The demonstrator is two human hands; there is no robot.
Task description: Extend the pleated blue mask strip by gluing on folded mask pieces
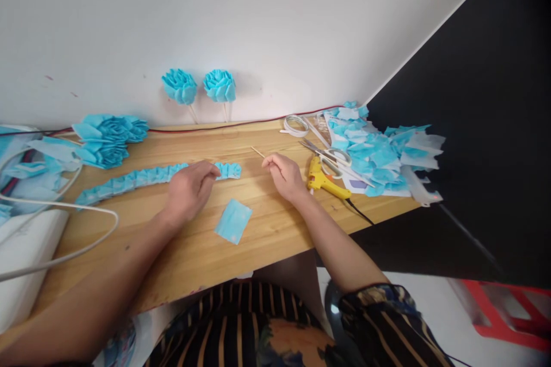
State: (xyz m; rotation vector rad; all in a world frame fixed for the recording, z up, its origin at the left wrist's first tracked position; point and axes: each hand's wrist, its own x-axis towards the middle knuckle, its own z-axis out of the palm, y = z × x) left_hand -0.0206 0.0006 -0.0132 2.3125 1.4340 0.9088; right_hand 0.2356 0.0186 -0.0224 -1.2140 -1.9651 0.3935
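My right hand [284, 175] is closed around the lower end of a thin wooden stick [257, 151], whose tip points up and to the left. My left hand [193, 188] hovers over or rests on a long row of folded light-blue petals [142, 178], covering part of it. Its fingers are curled together, and whatever lies between them is hidden. Just in front of the hands, a flat light-blue square [233, 221] lies on the wooden table [189, 264].
Two blue flowers on sticks [219, 86] lean at the wall, with more blue flowers [109, 139] at left. To the right are a yellow glue gun [325, 179], scissors [330, 156], a white tape roll [295, 125] and a blue petal pile [379, 152]. A white cable [97, 210] loops at left.
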